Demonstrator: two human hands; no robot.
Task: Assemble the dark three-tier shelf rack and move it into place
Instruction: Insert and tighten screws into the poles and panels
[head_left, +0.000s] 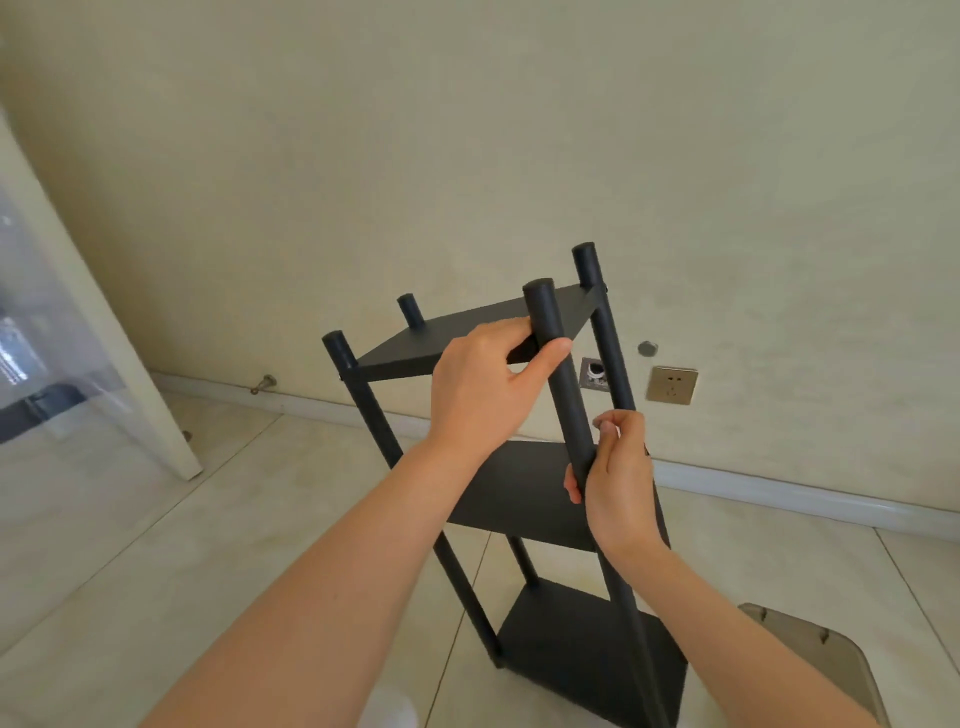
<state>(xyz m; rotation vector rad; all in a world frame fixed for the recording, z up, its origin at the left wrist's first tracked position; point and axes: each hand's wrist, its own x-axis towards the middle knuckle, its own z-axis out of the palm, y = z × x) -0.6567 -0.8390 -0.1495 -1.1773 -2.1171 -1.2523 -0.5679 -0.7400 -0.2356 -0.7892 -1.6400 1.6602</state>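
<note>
Straight ahead, both forearms reach forward from the bottom of the view, the left one crossing toward the right. The left hand (480, 387) sits high and the right hand (621, 480) lower, both on the nearest post (544, 314) of the black rack (519, 491). The rack stands on the pale tiled floor (208, 519), close to the wall (467, 130), with a socket (671, 385) low on the wall just behind it. Open floor lies to its left as far as a white door (104, 332). A beige object (815, 660) lies near its foot on the right. The left hand's thumb and fingers are curled round the post just below its cap, at the corner of the top shelf (447, 335). The right hand wraps round the same post at the level of the middle shelf, fingertips showing on the post's left side.
</note>
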